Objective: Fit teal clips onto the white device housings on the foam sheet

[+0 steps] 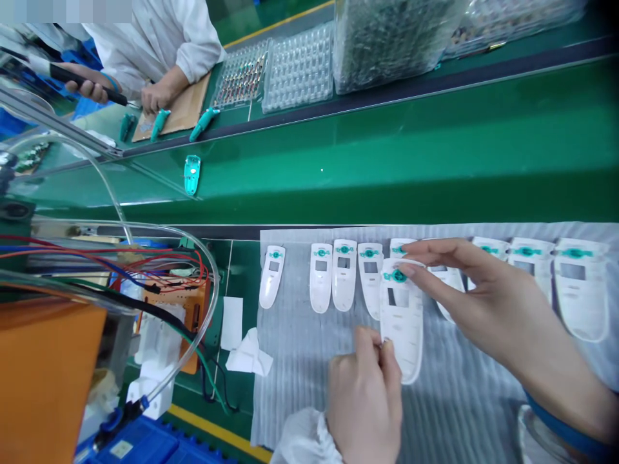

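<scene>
A white plastic housing with a rectangular window and a teal piece near its top is held up between both hands. My left hand pinches its lower left edge with thumb and finger. At the top, my right hand grips the housing's upper edge between thumb and fingers. Similar white housings lie in a row on a pale foam sheet; one housing rests just left of the held one, another at the far right. My right hand partly hides some of the row.
Across a green divider, a co-worker holds a black tool. Teal housings and clear trays lie there. On my left are wires, a clear tube, an orange fixture and crumpled paper.
</scene>
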`<state>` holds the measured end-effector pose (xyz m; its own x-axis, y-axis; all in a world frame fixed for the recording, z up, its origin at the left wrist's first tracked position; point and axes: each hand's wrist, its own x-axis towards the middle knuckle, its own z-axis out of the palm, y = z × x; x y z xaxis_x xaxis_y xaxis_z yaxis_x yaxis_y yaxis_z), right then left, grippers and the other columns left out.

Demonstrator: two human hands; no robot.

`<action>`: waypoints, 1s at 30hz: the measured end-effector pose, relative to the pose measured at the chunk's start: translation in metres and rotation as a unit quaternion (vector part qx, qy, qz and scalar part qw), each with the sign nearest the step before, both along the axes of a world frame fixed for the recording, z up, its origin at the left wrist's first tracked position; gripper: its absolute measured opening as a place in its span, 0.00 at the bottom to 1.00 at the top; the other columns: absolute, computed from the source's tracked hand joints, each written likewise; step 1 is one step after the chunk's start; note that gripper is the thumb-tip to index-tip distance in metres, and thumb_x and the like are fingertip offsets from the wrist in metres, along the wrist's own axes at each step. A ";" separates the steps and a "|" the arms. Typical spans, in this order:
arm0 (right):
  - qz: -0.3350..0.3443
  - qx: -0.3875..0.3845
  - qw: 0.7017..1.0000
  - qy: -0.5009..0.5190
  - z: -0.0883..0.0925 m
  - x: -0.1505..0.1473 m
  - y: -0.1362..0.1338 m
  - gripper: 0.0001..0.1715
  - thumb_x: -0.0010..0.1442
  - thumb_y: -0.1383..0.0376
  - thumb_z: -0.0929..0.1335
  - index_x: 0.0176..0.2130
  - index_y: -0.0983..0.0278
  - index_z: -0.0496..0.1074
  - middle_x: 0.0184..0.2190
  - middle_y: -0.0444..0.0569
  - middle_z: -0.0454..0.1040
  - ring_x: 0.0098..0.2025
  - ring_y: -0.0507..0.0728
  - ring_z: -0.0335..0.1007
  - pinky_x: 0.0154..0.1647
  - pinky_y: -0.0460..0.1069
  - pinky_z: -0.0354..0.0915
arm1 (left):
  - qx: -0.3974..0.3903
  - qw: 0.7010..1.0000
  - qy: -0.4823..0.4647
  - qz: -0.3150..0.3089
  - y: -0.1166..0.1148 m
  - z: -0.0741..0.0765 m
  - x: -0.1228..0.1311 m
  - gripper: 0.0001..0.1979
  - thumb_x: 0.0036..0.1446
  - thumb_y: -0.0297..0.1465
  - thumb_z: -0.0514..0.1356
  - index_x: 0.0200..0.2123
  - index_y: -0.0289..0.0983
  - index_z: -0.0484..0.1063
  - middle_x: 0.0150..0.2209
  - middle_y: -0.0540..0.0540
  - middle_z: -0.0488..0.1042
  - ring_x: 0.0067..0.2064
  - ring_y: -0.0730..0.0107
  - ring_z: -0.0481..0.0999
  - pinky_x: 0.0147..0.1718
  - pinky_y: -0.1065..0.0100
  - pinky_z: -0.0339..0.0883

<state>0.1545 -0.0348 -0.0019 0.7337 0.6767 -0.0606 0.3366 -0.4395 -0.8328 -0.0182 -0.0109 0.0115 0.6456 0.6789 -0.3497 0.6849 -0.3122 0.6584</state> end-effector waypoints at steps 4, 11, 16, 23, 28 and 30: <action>0.020 -0.023 1.000 -0.004 -0.004 -0.001 -0.004 0.28 0.56 0.39 0.66 0.46 0.53 0.75 0.44 0.46 0.80 0.46 0.61 0.76 0.31 0.50 0.70 | -0.107 0.992 -0.023 0.067 0.015 0.001 -0.009 0.08 0.69 0.35 0.46 0.37 0.41 0.60 0.20 0.54 0.67 0.20 0.67 0.66 0.22 0.67 0.50; 0.005 -0.023 0.999 -0.033 -0.017 0.007 -0.019 0.25 0.58 0.39 0.66 0.45 0.51 0.75 0.46 0.44 0.79 0.45 0.60 0.76 0.36 0.53 0.71 | -0.057 0.980 0.015 0.191 0.071 -0.032 -0.045 0.07 0.68 0.35 0.49 0.38 0.40 0.62 0.22 0.51 0.72 0.25 0.66 0.71 0.25 0.69 0.54; 0.008 -0.056 0.998 -0.005 -0.024 0.002 -0.025 0.26 0.59 0.37 0.63 0.46 0.48 0.74 0.47 0.43 0.78 0.49 0.64 0.75 0.25 0.50 0.68 | 0.026 0.976 0.119 0.179 0.098 -0.059 -0.051 0.04 0.66 0.30 0.53 0.37 0.39 0.65 0.25 0.47 0.75 0.30 0.60 0.76 0.30 0.67 0.55; 0.010 -0.074 0.997 -0.017 -0.023 0.002 -0.028 0.25 0.60 0.39 0.62 0.47 0.48 0.73 0.46 0.43 0.78 0.48 0.65 0.75 0.24 0.50 0.69 | 0.042 0.972 0.129 0.194 0.102 -0.070 -0.048 0.04 0.63 0.32 0.58 0.36 0.39 0.69 0.27 0.46 0.76 0.33 0.58 0.76 0.33 0.66 0.56; 0.036 -0.050 0.998 -0.016 -0.015 -0.009 -0.022 0.23 0.62 0.42 0.62 0.45 0.51 0.74 0.44 0.46 0.79 0.47 0.64 0.76 0.23 0.48 0.70 | -0.051 0.959 -0.028 0.277 0.087 -0.044 -0.040 0.20 0.67 0.46 0.50 0.46 0.37 0.70 0.16 0.56 0.59 0.20 0.68 0.62 0.24 0.69 0.51; 0.095 -0.019 0.995 -0.001 -0.010 -0.021 -0.017 0.21 0.63 0.45 0.64 0.44 0.53 0.75 0.43 0.48 0.79 0.45 0.63 0.77 0.22 0.47 0.70 | -0.225 0.914 -0.159 0.297 0.078 -0.032 -0.029 0.31 0.67 0.53 0.41 0.48 0.35 0.71 0.14 0.58 0.53 0.16 0.73 0.52 0.19 0.70 0.47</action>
<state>0.1333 -0.0517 -0.0115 0.5937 0.7999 -0.0874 0.4177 -0.3991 -0.8163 -0.0469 0.0667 -0.0210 0.3266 0.7761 -0.5394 0.3978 0.4048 0.8233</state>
